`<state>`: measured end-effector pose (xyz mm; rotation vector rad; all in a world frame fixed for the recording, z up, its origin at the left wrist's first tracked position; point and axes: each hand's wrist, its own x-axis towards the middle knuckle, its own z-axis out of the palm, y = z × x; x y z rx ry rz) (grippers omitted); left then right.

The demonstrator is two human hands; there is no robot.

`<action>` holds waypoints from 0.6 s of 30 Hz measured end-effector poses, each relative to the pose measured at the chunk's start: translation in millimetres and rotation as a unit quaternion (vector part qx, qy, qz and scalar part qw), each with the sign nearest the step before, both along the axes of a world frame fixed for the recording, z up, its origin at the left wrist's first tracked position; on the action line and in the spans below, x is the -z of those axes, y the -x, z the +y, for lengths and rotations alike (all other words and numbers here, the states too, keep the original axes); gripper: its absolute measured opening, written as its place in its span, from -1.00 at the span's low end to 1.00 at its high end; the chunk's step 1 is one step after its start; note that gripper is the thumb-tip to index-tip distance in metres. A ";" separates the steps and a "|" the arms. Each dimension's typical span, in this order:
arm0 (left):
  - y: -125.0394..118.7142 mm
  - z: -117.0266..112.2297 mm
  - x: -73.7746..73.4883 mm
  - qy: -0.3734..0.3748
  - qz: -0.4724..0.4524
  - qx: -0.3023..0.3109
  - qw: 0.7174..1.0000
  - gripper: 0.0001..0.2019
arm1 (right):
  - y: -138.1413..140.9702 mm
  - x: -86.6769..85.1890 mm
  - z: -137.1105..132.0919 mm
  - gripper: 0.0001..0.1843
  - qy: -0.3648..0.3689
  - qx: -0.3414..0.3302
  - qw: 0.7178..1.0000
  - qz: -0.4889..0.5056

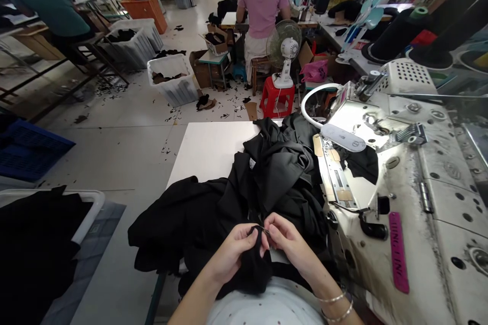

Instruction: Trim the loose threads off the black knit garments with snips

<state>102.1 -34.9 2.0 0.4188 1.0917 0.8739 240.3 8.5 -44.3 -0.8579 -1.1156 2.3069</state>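
A pile of black fabric (244, 198) lies across the white sewing table (208, 147) and hangs over its near edge into my lap. My left hand (234, 249) is closed, pinching a fold of the black fabric. My right hand (287, 241) is closed too, its fingertips pinching the same spot from the right, with a small thin item between them that I cannot make out. The two hands meet almost fingertip to fingertip just in front of my body. Bangles circle my right wrist.
A white industrial sewing machine (404, 183) with a ring lamp (316, 101) stands at the right. A white bin (86, 210) of black cloth sits at the left. Farther off are a fan (285, 51) on a red stool, crates, scraps on the floor, and two people at other tables.
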 end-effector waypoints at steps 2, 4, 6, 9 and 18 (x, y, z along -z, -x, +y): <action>-0.4 0.3 0.2 0.003 0.001 0.000 1.000 -0.61 | 0.0 1.1 -0.5 -0.53 -0.001 0.007 1.000 -0.001; -0.7 0.6 0.5 0.002 0.000 0.001 1.000 -0.61 | 0.4 0.9 -1.1 -0.53 -0.001 0.010 1.000 -0.003; -0.6 0.6 0.6 -0.003 -0.001 0.003 1.000 -0.61 | 1.4 0.2 -2.0 -0.53 -0.006 0.019 1.000 -0.006; 0.6 0.3 -0.2 -0.007 0.004 0.009 1.000 -0.61 | 3.5 -0.6 -3.5 -0.52 -0.010 0.039 0.999 -0.012; 5.4 -3.6 -15.6 -0.079 0.163 0.103 0.978 -0.68 | 0.6 2.8 -1.8 -0.49 0.026 0.076 0.996 -0.024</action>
